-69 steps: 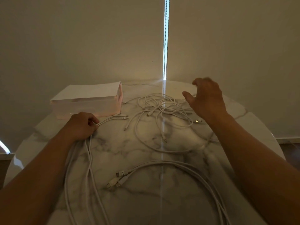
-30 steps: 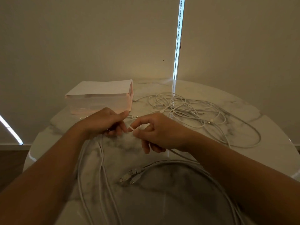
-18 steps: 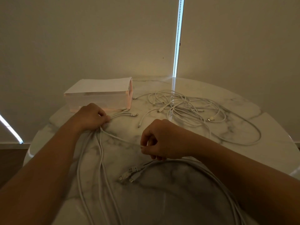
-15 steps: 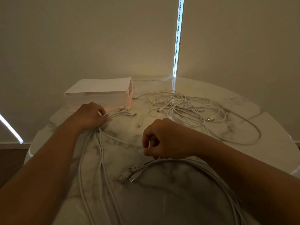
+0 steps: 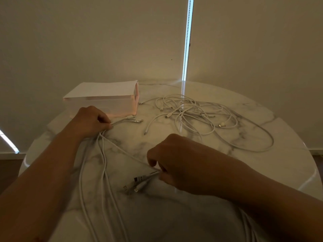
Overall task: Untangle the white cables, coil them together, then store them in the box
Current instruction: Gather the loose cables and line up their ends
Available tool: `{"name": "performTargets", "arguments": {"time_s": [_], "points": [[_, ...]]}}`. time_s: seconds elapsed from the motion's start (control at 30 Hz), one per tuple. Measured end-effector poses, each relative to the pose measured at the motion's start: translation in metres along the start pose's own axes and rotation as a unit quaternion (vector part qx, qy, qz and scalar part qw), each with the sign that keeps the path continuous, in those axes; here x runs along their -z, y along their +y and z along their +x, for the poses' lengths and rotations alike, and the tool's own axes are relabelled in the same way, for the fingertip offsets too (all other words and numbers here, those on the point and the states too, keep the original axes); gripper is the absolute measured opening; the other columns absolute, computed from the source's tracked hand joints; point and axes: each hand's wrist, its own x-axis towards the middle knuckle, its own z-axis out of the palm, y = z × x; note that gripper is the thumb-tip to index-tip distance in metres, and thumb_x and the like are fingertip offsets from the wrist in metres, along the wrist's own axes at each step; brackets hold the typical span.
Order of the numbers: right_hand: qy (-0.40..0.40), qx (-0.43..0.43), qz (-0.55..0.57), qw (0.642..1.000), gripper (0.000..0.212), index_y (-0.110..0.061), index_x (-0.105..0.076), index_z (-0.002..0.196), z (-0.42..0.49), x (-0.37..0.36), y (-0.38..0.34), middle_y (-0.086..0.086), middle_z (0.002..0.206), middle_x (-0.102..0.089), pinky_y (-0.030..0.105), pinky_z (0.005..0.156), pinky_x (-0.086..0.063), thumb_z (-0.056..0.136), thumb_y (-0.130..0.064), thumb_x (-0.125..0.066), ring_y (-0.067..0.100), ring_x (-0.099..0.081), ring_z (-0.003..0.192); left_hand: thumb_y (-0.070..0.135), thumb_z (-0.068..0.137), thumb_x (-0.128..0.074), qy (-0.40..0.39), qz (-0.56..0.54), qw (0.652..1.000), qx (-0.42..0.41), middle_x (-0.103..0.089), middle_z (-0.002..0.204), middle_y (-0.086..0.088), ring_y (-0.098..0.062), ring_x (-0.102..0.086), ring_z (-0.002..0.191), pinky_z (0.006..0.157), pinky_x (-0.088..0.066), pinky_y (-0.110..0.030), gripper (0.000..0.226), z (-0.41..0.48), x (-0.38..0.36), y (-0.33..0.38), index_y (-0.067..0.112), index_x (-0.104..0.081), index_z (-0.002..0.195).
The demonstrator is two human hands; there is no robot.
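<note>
A loose tangle of white cables [image 5: 194, 110] is sprawling across the far side of the marble table [image 5: 272, 172], right of the pale pink box [image 5: 104, 103]. A straightened bundle [image 5: 104, 165] is running toward the near edge. The left hand [image 5: 89, 121] is gripping that bundle just in front of the box. The right hand [image 5: 176, 165], well apart from the left, is pinching cables just behind their plug ends [image 5: 138, 179], perhaps three plugs in this dim light.
</note>
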Motion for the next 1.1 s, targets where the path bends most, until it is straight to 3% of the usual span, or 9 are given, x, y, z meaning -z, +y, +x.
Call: {"name": "performTargets", "arguments": {"time_s": [0.17, 0.27, 0.33, 0.47, 0.57, 0.67, 0.8, 0.93, 1.1], "points": [[-0.049, 0.072, 0.107, 0.99, 0.016, -0.012, -0.074, 0.096, 0.009, -0.011, -0.017, -0.011, 0.074, -0.062, 0.026, 0.079, -0.05, 0.084, -0.022, -0.074, 0.003, -0.055, 0.068, 0.021, 0.069, -0.087, 0.011, -0.005, 1.0, -0.002, -0.066, 0.071, 0.005, -0.008, -0.06, 0.07, 0.061, -0.036, -0.013, 0.016, 0.002, -0.006, -0.004, 0.022, -0.072, 0.074], [-0.082, 0.089, 0.152, 0.981, 0.023, -0.012, -0.075, 0.108, 0.012, -0.01, -0.008, -0.004, 0.098, -0.075, 0.024, 0.089, -0.045, 0.086, -0.019, -0.074, 0.006, -0.066, 0.09, 0.02, 0.068, -0.087, 0.021, -0.012, 1.0, 0.005, -0.067, 0.071, -0.002, -0.012, -0.061, 0.069, 0.06, -0.036, -0.016, 0.022, 0.003, -0.008, -0.006, 0.02, -0.069, 0.08], [-0.041, 0.08, 0.184, 0.979, 0.023, -0.015, -0.074, 0.112, 0.014, -0.002, 0.007, -0.004, 0.105, -0.075, 0.021, 0.091, -0.049, 0.089, -0.018, -0.071, 0.004, -0.068, 0.094, 0.021, 0.068, -0.087, 0.013, -0.008, 1.0, 0.006, -0.067, 0.072, -0.003, -0.016, -0.062, 0.071, 0.06, -0.038, -0.018, 0.023, 0.004, -0.008, -0.008, 0.02, -0.068, 0.08], [0.076, -0.057, 0.235, 0.967, 0.014, -0.016, -0.076, 0.101, 0.02, 0.022, 0.058, -0.005, 0.09, -0.076, 0.016, 0.074, -0.056, 0.088, -0.016, -0.072, 0.001, -0.071, 0.077, 0.033, 0.069, -0.086, 0.034, 0.002, 0.999, -0.002, -0.066, 0.082, 0.004, -0.014, -0.061, 0.077, 0.069, -0.044, -0.028, 0.023, 0.003, -0.004, 0.0, 0.023, -0.07, 0.083], [0.185, -0.234, 0.208, 0.932, 0.006, -0.013, -0.077, 0.087, 0.023, 0.023, 0.108, -0.006, 0.072, -0.073, 0.012, 0.059, -0.048, 0.087, -0.016, -0.072, 0.003, -0.067, 0.059, 0.032, 0.078, -0.078, 0.097, -0.033, 0.991, -0.081, -0.066, 0.082, 0.012, 0.0, -0.057, 0.07, 0.065, -0.042, -0.015, 0.011, -0.008, 0.003, 0.037, 0.026, -0.069, 0.078], [0.164, -0.362, 0.126, 0.909, 0.016, -0.005, -0.077, 0.078, 0.029, 0.005, 0.146, 0.005, 0.072, -0.072, 0.018, 0.057, -0.049, 0.086, -0.016, -0.068, 0.008, -0.062, 0.06, 0.032, 0.081, -0.076, 0.008, -0.111, 0.98, -0.165, -0.068, 0.076, 0.013, -0.002, -0.06, 0.069, 0.061, -0.042, -0.011, 0.007, -0.03, -0.001, 0.088, 0.03, -0.07, 0.077], [0.086, -0.392, 0.099, 0.911, 0.033, 0.001, -0.072, 0.073, 0.044, -0.022, 0.158, 0.017, 0.077, -0.071, 0.037, 0.072, -0.053, 0.083, -0.03, -0.068, 0.028, -0.067, 0.077, 0.039, 0.082, -0.074, -0.171, -0.105, 0.941, -0.273, -0.068, 0.073, 0.01, -0.01, -0.061, 0.067, 0.061, -0.049, -0.022, 0.013, -0.053, -0.025, 0.125, 0.026, -0.073, 0.082], [0.096, -0.377, 0.118, 0.914, 0.028, 0.0, -0.065, 0.069, 0.051, -0.032, 0.158, 0.019, 0.079, -0.069, 0.042, 0.073, -0.056, 0.081, -0.026, -0.067, 0.032, -0.066, 0.079, 0.047, 0.082, -0.071, -0.198, -0.089, 0.932, -0.291, -0.064, 0.067, 0.01, -0.005, -0.057, 0.063, 0.057, -0.042, -0.015, 0.024, -0.067, -0.043, 0.138, 0.023, -0.071, 0.078], [0.073, -0.404, 0.155, 0.898, 0.027, -0.004, -0.057, 0.063, 0.048, -0.027, 0.156, 0.013, 0.068, -0.057, 0.037, 0.065, -0.05, 0.078, -0.022, -0.069, 0.028, -0.059, 0.07, 0.048, 0.08, -0.072, -0.218, -0.068, 0.934, -0.275, -0.065, 0.073, 0.009, -0.006, -0.061, 0.066, 0.061, -0.052, -0.023, 0.022, -0.073, -0.053, 0.144, 0.026, -0.068, 0.082]]}}
